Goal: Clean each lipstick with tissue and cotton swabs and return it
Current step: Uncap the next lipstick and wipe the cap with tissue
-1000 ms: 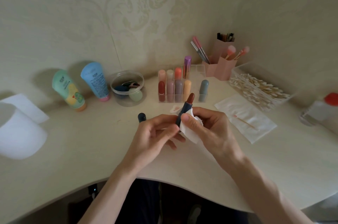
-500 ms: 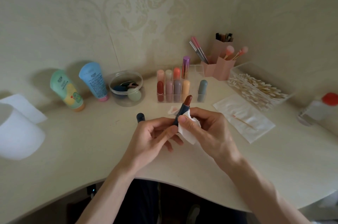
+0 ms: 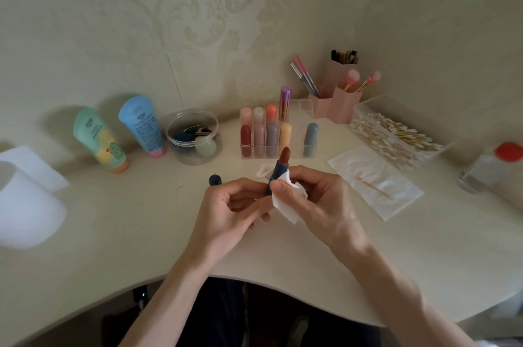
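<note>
Ok so left to right. The dark blue cap (image 3: 214, 179) stands on the surface (image 3: 141, 219), just past my left knuckles and a bit apart from everything else.

My left hand (image 3: 229, 213) is curled, with the fingertips pinching the bottom end of the navy lipstick (image 3: 280, 168). That's the anchor.

The bit that matters is that the tube's long axis runs up and away from me, leaning slightly right. The brownish-red bullet sticks out on top and points roughly at the clear organizer (image 3: 297, 145) behind it, where there's a free slot between the yellow stick and the grey-blue one.

Next over, the tissue (image 3: 285, 205) is folded against the tube's right side. My right hand (image 3: 319, 205) is closed on it, thumb pressing it onto the barrel. I can't really tell how far it wraps round the back, since my fingers hide that.

So the right hand is the one nearer the bullet end and the left is down at the base. I reckon the wipe should go along that axis, up toward the collar, without smearing the bullet.

Further right, a used cotton swab (image 3: 373, 185) lies on a spread tissue sheet (image 3: 396, 205), well within reach for the fiddly edges.
</note>
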{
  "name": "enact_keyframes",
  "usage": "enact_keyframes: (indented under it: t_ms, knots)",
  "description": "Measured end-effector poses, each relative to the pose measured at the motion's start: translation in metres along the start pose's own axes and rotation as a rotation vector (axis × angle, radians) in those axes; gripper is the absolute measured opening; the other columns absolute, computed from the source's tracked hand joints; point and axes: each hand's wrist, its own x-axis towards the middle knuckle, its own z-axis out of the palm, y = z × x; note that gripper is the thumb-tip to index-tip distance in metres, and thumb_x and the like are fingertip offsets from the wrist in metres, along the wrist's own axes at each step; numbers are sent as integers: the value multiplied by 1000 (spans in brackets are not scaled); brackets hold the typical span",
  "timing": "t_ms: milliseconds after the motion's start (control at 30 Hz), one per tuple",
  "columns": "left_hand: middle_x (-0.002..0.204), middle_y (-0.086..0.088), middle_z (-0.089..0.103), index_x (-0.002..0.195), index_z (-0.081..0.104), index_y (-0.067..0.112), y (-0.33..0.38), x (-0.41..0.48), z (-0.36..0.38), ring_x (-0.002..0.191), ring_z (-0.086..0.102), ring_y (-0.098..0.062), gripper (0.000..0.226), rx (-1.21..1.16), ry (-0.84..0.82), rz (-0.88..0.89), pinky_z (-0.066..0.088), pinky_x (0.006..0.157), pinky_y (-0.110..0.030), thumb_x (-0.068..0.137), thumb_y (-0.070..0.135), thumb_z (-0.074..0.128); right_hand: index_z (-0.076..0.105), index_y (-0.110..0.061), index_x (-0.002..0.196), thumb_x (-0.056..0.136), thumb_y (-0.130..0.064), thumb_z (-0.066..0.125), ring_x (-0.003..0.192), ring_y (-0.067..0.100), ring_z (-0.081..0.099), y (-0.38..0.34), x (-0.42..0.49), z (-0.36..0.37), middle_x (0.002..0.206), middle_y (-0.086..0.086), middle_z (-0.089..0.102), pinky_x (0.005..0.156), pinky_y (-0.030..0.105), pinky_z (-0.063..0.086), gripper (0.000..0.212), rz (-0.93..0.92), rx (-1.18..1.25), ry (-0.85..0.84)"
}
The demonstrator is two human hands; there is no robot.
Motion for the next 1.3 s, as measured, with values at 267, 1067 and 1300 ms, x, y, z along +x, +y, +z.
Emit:
enact_keyframes:
  t_ms: [267, 1067, 1300]
  knots:
    - [93, -10, 80, 113, 75, 8, 4, 0, 1, 78, 77, -28, 25, -26, -128, 5, 53, 55, -30, 92, 20, 69, 77, -4, 95, 99, -23, 71, 68, 27, 67, -2, 0, -3, 80, 13, 74, 62, 45, 51, 20, -9, 33, 17]
    - [88, -1, 79, 104, 74, 15, -3, 11, 14, 81, 77, -19, 16, 118, -2, -24, 48, 53, -21, 89, 11, 79, 81, -12, 86, 93, -22, 79, 61, 10, 56, 3, 1, -7, 68, 6, 72, 57, 23, 42, 12, 51, -77, 229]
    - [89, 12, 78, 99, 77, 22, 0, 33, 25, 74, 74, -6, 17, 267, 120, -5, 49, 63, -13, 85, 21, 85, 83, -24, 89, 94, -31, 78, 59, 8, 46, 1, 4, -25, 64, -6, 59, 51, 17, 36, 10, 171, -36, 546]
